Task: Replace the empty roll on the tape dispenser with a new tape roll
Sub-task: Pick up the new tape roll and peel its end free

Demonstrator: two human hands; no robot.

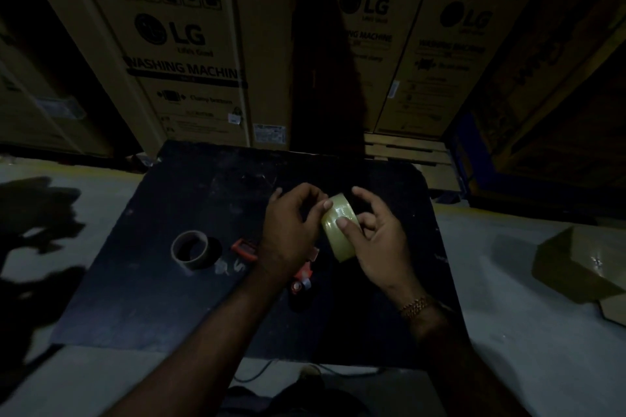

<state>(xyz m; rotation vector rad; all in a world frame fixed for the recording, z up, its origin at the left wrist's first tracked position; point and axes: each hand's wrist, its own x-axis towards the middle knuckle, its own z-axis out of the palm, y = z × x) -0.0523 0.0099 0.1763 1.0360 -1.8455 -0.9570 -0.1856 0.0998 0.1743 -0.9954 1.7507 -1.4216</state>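
A full roll of yellowish clear tape (338, 234) is held on edge above the black table (169, 298). My right hand (376, 240) grips it, thumb pressed on its outer face. My left hand (291, 230) touches the roll's upper left edge with thumb and fingertips. Beneath my left hand lies the red tape dispenser (301, 278), mostly hidden by the wrist; a red part of it shows to the left. The empty brown cardboard core (190, 250) lies on the table, left of the dispenser.
Large cardboard washing machine boxes (189, 54) stand behind the table. An open cardboard box (579, 264) lies on the grey floor at the right. Dark shadows fall on the floor at the left. The scene is dim.
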